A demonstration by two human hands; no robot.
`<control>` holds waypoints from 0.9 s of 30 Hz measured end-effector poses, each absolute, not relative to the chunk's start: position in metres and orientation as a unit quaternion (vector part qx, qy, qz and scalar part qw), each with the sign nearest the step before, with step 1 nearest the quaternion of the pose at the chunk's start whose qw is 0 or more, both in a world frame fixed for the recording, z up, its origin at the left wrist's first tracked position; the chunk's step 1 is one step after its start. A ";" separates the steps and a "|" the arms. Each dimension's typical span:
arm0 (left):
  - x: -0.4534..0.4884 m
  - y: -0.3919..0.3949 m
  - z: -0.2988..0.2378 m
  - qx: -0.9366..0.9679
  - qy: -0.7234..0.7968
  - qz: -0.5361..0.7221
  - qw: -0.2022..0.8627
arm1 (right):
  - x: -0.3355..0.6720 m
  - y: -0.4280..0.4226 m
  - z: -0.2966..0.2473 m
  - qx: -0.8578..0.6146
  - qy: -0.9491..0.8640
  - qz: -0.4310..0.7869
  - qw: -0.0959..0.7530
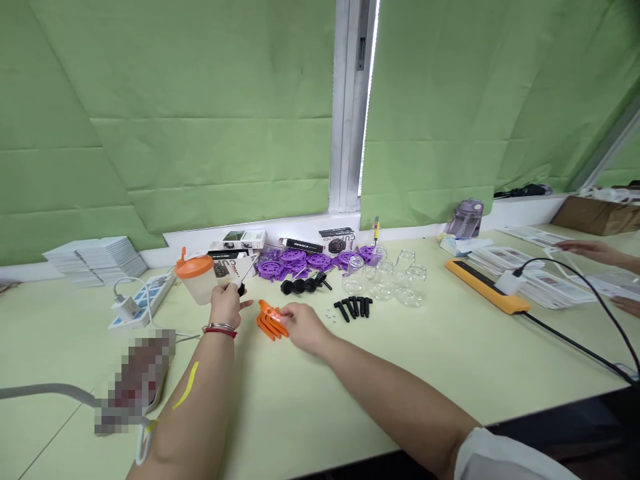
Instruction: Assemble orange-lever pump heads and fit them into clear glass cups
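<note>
Green sheeting [225, 100] backs the pale table [300, 413]; right hand [304, 325] pinches orange pieces [267, 323], grip of left hand [226, 307] unclear.

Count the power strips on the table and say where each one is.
2: a white power strip left of the orange-lidded cup, and an orange power strip on the right.

This looks like an assembly workshop: many purple parts [293, 260] lie left of the clear jars [409, 295], stacked sheets [544, 285] right.
</note>
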State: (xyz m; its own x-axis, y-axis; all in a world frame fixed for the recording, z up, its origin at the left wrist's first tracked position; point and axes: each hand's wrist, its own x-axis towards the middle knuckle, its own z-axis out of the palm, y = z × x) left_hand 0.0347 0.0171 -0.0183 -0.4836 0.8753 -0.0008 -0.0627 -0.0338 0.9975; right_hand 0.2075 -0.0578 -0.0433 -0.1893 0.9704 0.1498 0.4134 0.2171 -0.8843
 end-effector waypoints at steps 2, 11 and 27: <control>0.041 0.007 -0.014 0.348 0.555 0.623 0.427 | 0.239 -0.054 -0.040 -0.504 -0.594 0.473 0.412; 0.092 -0.044 -0.022 0.398 0.461 0.574 0.548 | 0.337 -0.070 -0.048 -0.378 -0.409 0.687 0.466; 0.119 -0.070 -0.057 0.575 0.470 0.532 0.407 | 0.332 -0.078 -0.061 -0.309 -0.317 0.748 0.495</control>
State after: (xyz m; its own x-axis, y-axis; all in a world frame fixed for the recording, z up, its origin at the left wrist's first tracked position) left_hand 0.1191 -0.0702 -0.0571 -0.0088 0.9732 0.2297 0.1071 -0.2274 0.9679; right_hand 0.3320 -0.0778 -0.0605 -0.3188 0.9362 -0.1477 -0.5446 -0.3085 -0.7799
